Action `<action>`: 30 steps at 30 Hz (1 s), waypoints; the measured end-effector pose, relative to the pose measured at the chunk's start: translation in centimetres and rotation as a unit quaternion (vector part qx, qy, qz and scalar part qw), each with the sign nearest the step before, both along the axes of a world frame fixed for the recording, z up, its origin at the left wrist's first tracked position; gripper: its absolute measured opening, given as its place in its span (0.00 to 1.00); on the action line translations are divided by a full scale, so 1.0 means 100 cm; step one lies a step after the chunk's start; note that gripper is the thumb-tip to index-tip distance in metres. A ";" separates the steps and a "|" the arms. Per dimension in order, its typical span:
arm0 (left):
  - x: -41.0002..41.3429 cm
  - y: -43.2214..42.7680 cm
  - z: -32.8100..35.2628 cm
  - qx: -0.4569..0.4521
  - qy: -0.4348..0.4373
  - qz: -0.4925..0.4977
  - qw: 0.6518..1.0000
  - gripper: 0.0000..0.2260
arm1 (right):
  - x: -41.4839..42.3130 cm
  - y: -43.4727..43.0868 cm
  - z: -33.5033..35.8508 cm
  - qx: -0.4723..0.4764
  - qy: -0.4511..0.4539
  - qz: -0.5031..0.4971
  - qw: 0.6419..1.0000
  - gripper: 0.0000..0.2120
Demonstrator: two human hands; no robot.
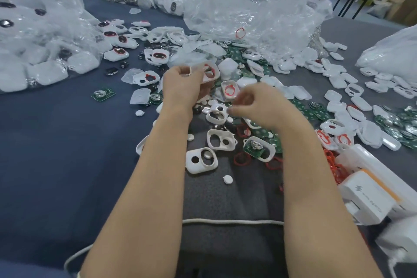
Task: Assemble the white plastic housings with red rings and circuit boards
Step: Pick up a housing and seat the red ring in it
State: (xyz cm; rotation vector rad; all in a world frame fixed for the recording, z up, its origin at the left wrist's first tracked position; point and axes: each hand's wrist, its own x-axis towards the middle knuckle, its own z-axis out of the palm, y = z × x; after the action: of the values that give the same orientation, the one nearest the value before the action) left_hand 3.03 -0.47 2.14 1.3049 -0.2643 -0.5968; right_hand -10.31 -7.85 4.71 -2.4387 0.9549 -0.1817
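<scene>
One housing pinched by left hand, long axis crosswise, tilted.

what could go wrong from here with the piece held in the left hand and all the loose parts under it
1. The left hand pinches the white housing by one edge only; it could slip, or its red ring could pop out into the pile.
2. The right hand is blurred, close above loose circuit boards and housings; it may knock or scatter them.
</scene>
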 end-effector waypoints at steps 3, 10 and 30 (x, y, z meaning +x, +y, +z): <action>-0.004 -0.006 0.002 -0.005 -0.030 0.014 0.999 0.06 | 0.000 0.009 -0.002 -0.022 0.147 0.035 0.988 0.11; -0.019 -0.018 -0.003 -0.013 -0.038 -0.009 0.999 0.07 | 0.000 -0.002 -0.003 0.043 -0.044 -0.032 0.998 0.05; -0.042 -0.029 -0.015 0.002 -0.198 -0.122 0.973 0.03 | 0.014 -0.013 -0.032 0.078 -0.450 -0.190 0.869 0.06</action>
State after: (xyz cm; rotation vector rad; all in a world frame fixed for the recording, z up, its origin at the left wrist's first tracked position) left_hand -1.17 -3.34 0.61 1.4002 -0.7616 -0.5385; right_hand -8.89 -9.12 1.53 -1.6501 0.9114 -1.2016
